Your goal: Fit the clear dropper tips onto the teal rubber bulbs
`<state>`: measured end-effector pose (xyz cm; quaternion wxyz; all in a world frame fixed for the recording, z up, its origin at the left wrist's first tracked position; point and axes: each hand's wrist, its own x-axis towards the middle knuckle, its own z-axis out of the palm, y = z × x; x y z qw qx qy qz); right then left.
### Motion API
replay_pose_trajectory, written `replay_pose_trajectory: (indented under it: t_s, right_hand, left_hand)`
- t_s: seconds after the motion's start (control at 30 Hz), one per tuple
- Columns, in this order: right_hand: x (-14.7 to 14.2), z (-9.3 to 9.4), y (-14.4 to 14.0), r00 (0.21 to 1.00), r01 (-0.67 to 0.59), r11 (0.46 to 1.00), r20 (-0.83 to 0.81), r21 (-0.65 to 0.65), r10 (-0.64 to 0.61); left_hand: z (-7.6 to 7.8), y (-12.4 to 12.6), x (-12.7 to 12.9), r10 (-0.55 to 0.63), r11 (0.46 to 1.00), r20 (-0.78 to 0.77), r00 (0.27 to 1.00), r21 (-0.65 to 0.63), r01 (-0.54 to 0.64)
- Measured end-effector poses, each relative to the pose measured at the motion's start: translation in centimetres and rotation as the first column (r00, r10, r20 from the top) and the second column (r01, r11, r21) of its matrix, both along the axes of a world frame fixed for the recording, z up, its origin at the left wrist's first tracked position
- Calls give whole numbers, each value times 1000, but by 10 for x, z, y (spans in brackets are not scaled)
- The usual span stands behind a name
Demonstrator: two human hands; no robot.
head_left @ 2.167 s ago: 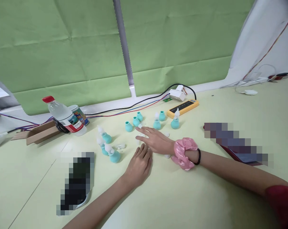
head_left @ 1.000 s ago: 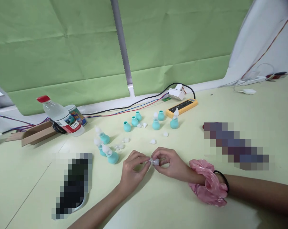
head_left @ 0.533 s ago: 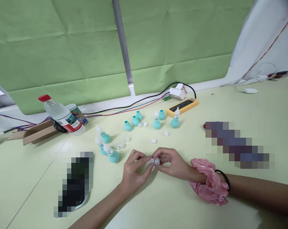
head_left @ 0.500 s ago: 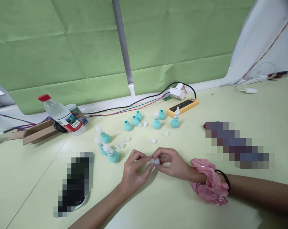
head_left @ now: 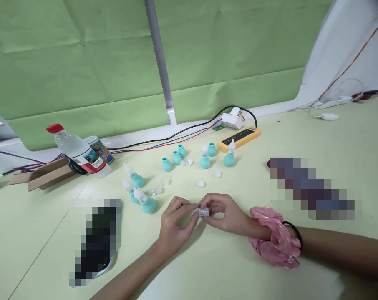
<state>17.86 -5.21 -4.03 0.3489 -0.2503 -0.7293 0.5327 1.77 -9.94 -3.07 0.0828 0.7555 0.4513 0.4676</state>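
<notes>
Clear piece: the small see-through part (head_left: 203, 212) is held off toward the near middle of the table (head_left: 239, 258), between the two hands; its exact shape is partly hidden by the fingertips.
Left hand: thumb and forefinger of the left hand (head_left: 176, 223) pinch the left end of that part.
Right hand: the right hand (head_left: 225, 212) pinches it from the right, thumb below and fingers curled above (a pink scrunchie (head_left: 275, 237) and a black band (head_left: 293, 231) circle this wrist).
Tipped bulbs, left: three teal bulbs with pale tips (head_left: 148, 205) cluster to the left of the left hand.
Tipped bulbs, far: two more, one in the far middle (head_left: 205, 161) and one to its right (head_left: 229, 159), near the yellow power strip (head_left: 239, 138).
Open bulbs: three open-mouthed teal bulbs (head_left: 167, 164) stand together in the far middle; a fourth (head_left: 212, 149) stands farther right.
Loose pieces: clear parts (head_left: 156, 191) lie beside the left cluster; white tips (head_left: 200, 184) lie on the far side of the hands.
Far left: a red-capped bottle (head_left: 82, 154) leans in front of a can (head_left: 95, 142), just beside an open cardboard box (head_left: 51, 175).
</notes>
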Motion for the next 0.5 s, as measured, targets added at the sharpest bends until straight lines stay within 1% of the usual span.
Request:
replay_pose_trajectory:
  t_s: [0.27, 0.5]
  right_hand:
    - [1, 0, 0, 1000, 4, 1000, 10, 6, -4]
    - [2, 0, -1, 999, 19, 1000, 27, -19, -19]
  left_hand:
    - [-1, 1, 0, 0, 1000, -21, 1000, 29, 1]
    - [-8, 1, -3, 28, 994, -122, 992, 106, -15]
